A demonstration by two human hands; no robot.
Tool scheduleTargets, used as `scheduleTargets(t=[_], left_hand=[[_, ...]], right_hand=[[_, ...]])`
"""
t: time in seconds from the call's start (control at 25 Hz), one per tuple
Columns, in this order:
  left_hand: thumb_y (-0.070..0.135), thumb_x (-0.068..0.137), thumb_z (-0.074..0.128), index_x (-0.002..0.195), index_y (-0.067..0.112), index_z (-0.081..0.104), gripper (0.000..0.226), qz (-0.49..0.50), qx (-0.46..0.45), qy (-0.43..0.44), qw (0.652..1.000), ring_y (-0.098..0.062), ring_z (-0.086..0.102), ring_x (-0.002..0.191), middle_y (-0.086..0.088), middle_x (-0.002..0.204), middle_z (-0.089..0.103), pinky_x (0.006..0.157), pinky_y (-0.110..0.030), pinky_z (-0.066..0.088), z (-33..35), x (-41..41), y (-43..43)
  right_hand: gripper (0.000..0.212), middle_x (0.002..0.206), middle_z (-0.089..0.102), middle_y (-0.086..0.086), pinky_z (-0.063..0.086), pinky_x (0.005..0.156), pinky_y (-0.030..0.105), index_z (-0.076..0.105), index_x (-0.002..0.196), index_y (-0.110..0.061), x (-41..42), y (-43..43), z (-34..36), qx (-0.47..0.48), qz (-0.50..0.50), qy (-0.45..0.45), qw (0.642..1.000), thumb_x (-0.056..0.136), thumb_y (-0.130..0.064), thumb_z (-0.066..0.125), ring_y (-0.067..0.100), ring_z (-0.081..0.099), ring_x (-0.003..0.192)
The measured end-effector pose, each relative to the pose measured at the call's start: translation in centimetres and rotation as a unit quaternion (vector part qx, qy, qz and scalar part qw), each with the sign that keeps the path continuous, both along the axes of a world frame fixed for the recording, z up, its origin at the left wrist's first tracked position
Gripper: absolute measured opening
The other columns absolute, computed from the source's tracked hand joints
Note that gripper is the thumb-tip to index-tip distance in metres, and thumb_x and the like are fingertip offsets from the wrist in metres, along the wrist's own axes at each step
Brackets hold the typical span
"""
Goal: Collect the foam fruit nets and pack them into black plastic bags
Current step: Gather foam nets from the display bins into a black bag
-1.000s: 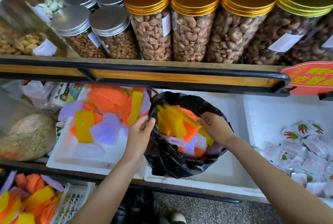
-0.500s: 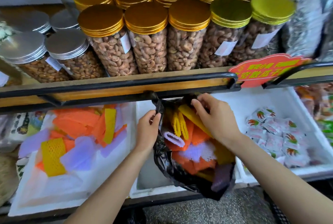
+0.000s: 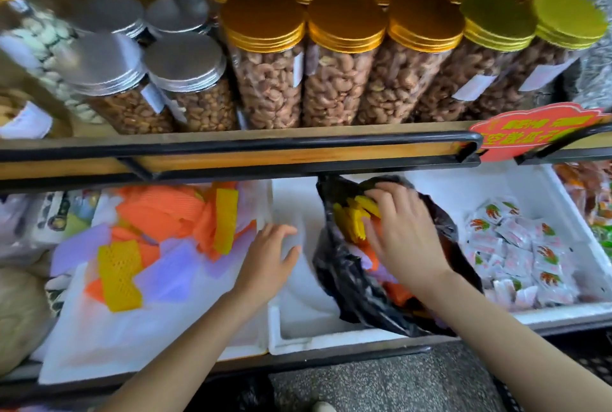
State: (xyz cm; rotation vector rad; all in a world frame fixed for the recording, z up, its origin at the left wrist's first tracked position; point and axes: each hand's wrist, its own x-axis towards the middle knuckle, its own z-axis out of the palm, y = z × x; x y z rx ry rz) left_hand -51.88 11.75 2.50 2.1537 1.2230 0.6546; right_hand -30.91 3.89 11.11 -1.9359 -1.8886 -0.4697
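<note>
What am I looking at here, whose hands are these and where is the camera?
No machine here: a person works with bare hands, and every picture comes from a camera worn on their head, looking down. The right hand lies spread on coloured foam nets inside a black plastic bag, which sits in a white foam box. The left hand is open and holds nothing, between the bag and a loose pile of nets. Jars of nuts stand on the shelf above; small sachets lie to the right.

Gold-lidded nut jars (image 3: 344,60) line the shelf; small snack packets (image 3: 516,246) fill the right tray
</note>
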Motion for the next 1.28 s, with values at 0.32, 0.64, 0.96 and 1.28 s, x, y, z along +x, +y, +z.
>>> scheduleTargets(t=[0.32, 0.64, 0.96, 1.28], left_hand=[[0.030, 0.075, 0.044, 0.106, 0.018, 0.051, 0.034, 0.092, 0.001, 0.153, 0.984, -0.032, 0.061, 0.088, -0.012, 0.095, 0.064, 0.068, -0.041, 0.053, -7.3, -18.4, 3.5], [0.007, 0.081, 0.070, 0.134, -0.005, 0.041, 0.062, 0.138, -0.159, 0.128, 0.969, -0.038, 0.047, 0.123, -0.023, 0.133, 0.050, 0.099, -0.041, 0.036, -11.8, -22.1, 9.2], [0.024, 0.071, 0.076, 0.094, 0.010, 0.060, 0.032, 0.191, -0.231, 0.047, 0.953, -0.036, 0.059, 0.088, -0.013, 0.084, 0.062, 0.073, -0.039, 0.039, -13.2, -21.4, 9.6], [0.005, 0.086, 0.063, 0.092, 0.004, 0.038, 0.027, 0.327, -0.249, -0.087, 0.907, -0.023, 0.045, 0.077, -0.001, 0.074, 0.044, 0.061, -0.026, 0.024, -11.3, -21.3, 6.1]], right_hand=[[0.041, 0.128, 0.045, 0.013, 0.036, 0.094, 0.030, 0.040, 0.131, -0.005, -16.0, 7.1, -9.9, -0.285, 0.122, 0.269, 0.912, 0.094, -0.018, 0.050, 0.029, 0.047, 0.117], [0.036, 0.080, 0.049, 0.008, 0.034, 0.071, 0.027, 0.050, 0.099, 0.004, -21.7, 17.7, -17.7, -0.265, -0.200, 0.568, 0.753, 0.083, -0.018, 0.071, 0.016, 0.047, 0.066], [0.032, 0.072, 0.053, 0.006, 0.034, 0.061, 0.030, 0.041, 0.077, -0.018, -22.2, 19.0, -18.9, -0.236, -0.183, 0.570, 0.765, 0.083, -0.028, 0.070, 0.028, 0.056, 0.076], [0.028, 0.096, 0.059, 0.006, 0.051, 0.062, 0.030, 0.046, 0.098, -0.020, -19.8, 13.2, -16.2, -0.203, -0.069, 0.509, 0.833, 0.083, -0.027, 0.068, 0.021, 0.063, 0.076]])
